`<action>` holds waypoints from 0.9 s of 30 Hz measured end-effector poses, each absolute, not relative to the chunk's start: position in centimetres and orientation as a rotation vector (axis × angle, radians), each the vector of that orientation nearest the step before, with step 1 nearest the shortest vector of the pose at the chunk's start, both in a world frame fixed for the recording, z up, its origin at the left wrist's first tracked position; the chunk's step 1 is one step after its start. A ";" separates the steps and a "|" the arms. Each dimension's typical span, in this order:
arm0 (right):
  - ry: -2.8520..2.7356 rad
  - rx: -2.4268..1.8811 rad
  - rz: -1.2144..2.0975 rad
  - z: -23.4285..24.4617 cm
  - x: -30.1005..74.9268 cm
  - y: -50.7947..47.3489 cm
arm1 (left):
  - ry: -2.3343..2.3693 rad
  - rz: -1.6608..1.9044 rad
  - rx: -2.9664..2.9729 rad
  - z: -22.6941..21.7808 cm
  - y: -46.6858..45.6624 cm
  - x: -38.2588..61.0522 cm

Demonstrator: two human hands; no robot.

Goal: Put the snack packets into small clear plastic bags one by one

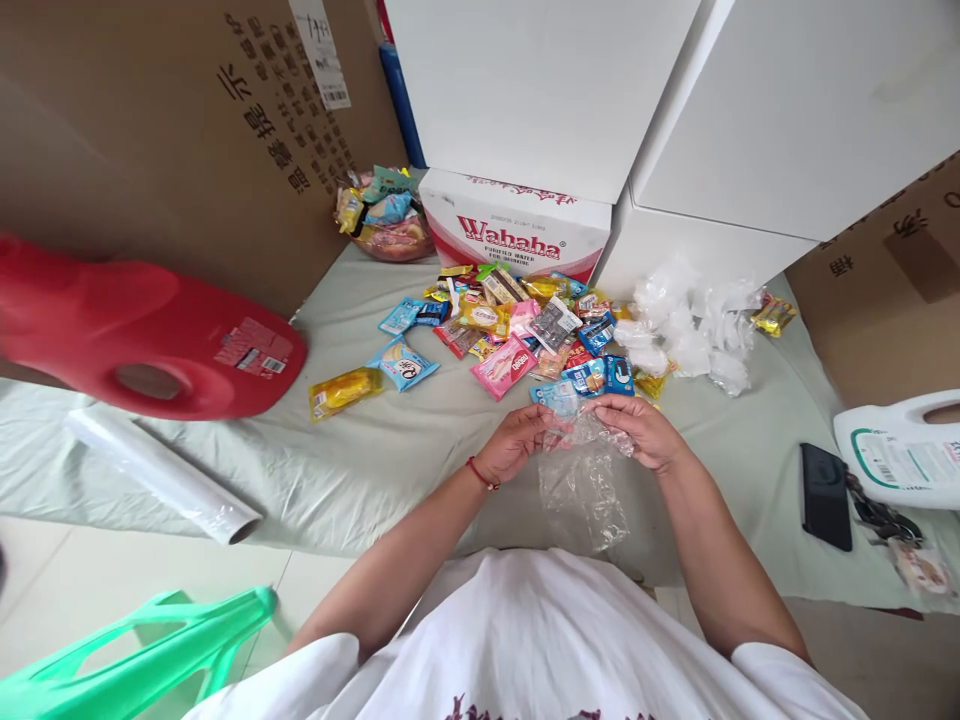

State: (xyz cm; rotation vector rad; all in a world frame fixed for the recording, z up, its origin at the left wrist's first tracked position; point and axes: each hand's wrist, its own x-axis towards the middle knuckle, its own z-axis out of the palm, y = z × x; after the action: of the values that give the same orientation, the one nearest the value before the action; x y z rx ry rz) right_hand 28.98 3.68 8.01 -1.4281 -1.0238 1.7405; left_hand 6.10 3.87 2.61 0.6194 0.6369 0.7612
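Note:
A clear plastic bag hangs between my two hands, its top edge gathered at the fingers. My left hand, with a red cord bracelet at the wrist, pinches one side of it. On the other side my right hand pinches the bag too. Just beyond the hands lies a heap of wrapped snacks in pink, blue, yellow and red packets. A pile of crumpled clear plastic bags rests to the right of the heap. One yellow snack packet lies apart on the left.
A snack-filled bowl and a Wahaha carton stand at the back. Left are a red jug, a plastic film roll and a green stool. Right are a phone and a white jug. Large brown cartons flank the surface.

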 end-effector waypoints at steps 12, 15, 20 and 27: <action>-1.031 -1.464 1.698 7.7 28.3 5.3 | 0.679 0.724 0.499 1.7 4.0 5.0; -1.026 -1.465 1.696 7.6 28.4 5.3 | 0.690 0.720 0.484 1.5 3.9 4.9; -1.031 -1.466 1.695 7.2 28.5 5.4 | 0.737 0.749 0.492 1.5 3.5 4.8; -1.036 -1.445 1.695 7.0 28.8 5.4 | 0.743 0.765 0.433 1.4 3.6 4.9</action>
State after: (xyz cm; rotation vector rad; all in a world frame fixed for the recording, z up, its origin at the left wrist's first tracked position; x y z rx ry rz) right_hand 28.75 5.39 7.02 -1.4451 -1.0365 1.6948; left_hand 4.91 3.62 1.42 0.4329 0.7432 0.7650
